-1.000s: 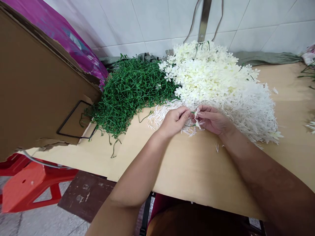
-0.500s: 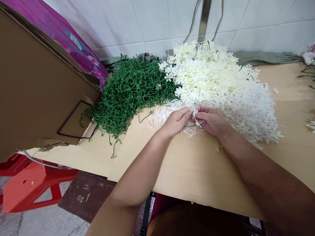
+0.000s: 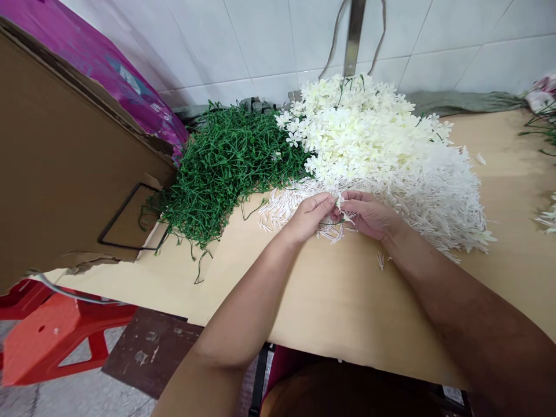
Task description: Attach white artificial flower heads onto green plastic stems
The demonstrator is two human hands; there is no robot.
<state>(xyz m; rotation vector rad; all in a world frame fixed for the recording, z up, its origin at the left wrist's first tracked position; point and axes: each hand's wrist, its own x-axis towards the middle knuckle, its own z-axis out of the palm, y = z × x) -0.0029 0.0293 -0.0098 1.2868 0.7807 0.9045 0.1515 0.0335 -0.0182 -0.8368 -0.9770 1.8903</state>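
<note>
- Left hand (image 3: 309,217): comes in from lower left, arm stretched over the table (image 3: 330,313), wrist fairly straight, thumb pressed down on the bent forefinger. Closed in a pinch, gripping a green stem (image 3: 330,223).
- Right hand (image 3: 369,215): comes in from lower right, arm slanting up and inward, palm turned toward the left hand, thumb and forefinger reaching across. Fingertips closed on a small white flower (image 3: 339,203).
- The small white flower sits between the two sets of fingertips, above the table's near edge; the stem leads from the left hand to a second flower (image 3: 348,218), just below the first. Fingertips overlap at this spot and the parts are tiny, so the exact hold is hard to make out.
- Beneath and around the hands: loose white sticks (image 3: 278,211). Beyond the left hand, a heap of green stems (image 3: 234,168); beyond both, a heap of white flowers (image 3: 360,127).
- A few stray sticks (image 3: 381,260) lie on the table near the right wrist.
- Against one second ago: fingertips of the two hands nearer each other, upper flower closer to the left thumb. Both forearms hold much the same line. Whole scene shifted slightly leftward in view; heaps look unchanged.
</note>
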